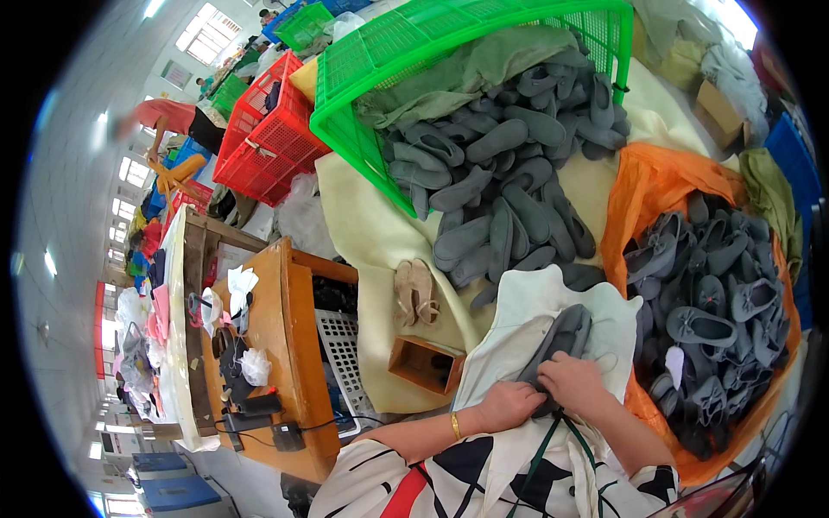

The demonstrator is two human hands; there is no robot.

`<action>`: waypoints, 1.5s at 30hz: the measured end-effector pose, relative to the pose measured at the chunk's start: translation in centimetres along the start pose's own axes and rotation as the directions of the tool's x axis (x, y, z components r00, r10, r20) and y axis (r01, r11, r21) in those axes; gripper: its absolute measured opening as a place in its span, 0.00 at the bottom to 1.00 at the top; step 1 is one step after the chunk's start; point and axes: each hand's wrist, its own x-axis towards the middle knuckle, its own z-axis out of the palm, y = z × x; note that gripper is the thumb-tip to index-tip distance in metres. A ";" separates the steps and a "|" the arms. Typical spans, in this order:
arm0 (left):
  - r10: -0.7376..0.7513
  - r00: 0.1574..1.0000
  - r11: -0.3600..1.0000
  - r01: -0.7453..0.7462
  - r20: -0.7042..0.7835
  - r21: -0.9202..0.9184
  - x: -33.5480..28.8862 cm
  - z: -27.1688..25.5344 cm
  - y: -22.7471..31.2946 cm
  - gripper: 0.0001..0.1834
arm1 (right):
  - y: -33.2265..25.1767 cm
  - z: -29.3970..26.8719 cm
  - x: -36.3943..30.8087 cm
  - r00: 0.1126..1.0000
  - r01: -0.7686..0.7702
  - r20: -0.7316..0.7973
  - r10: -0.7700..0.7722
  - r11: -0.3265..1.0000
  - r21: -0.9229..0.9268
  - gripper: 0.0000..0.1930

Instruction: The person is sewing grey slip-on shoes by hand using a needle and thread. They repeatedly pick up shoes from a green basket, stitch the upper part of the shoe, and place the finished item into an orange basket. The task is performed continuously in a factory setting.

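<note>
A dark grey slip-on shoe [568, 331] lies over the white cloth [492, 350] on my lap, its sole end pointing away from me. My left hand [509, 404] is closed on the near end of the shoe, a gold band at its wrist. Pressed close beside it, my right hand [570, 380] pinches the same end with bent fingers. What sits between the fingertips is hidden. Dark green cords [542, 445] hang down my front just below the hands.
A tipped green crate [371, 82] spills grey shoes [518, 207] onto cream sheeting. At the right, an orange sack [623, 224] holds more grey shoes. Left stand a wooden table [289, 345], a small wooden box [406, 363] and tan shoes [416, 293]. Red crates [281, 138] and a person [173, 121] are farther off.
</note>
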 end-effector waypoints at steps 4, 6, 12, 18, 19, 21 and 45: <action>0.049 0.998 0.997 -0.051 0.035 0.063 0.6 -0.2 0.0 0.07 | 0.8 0.3 1.0 0.992 -0.015 0.130 0.003 0.996 0.089 0.06; 0.079 0.996 0.994 -0.082 0.032 0.075 0.7 -0.5 0.0 0.08 | 1.2 0.6 1.3 0.987 -0.019 0.162 0.005 0.996 0.084 0.06; 0.123 0.992 0.988 -0.124 0.016 0.091 -0.6 0.2 -0.6 0.08 | 1.2 3.3 1.2 0.999 -0.028 -0.019 0.033 0.972 0.234 0.02; 0.096 0.995 0.992 -0.096 -0.004 0.079 -1.6 0.4 -0.9 0.06 | 1.1 6.0 3.3 0.940 -0.046 -0.178 0.291 0.626 0.779 0.05; 0.084 0.996 0.994 -0.084 0.003 0.067 -1.4 0.3 -1.1 0.06 | 1.1 5.0 3.2 0.935 -0.137 -0.053 0.351 0.493 0.860 0.05; 0.074 0.996 0.997 -0.075 0.040 0.020 -0.7 0.0 -1.3 0.05 | 1.5 3.4 2.5 0.875 -0.308 0.211 0.436 0.164 0.937 0.07; -0.367 0.923 0.886 0.385 0.116 -0.259 1.3 0.1 -1.1 0.12 | 3.3 -0.7 -1.7 0.929 -0.215 0.042 0.367 0.444 0.870 0.07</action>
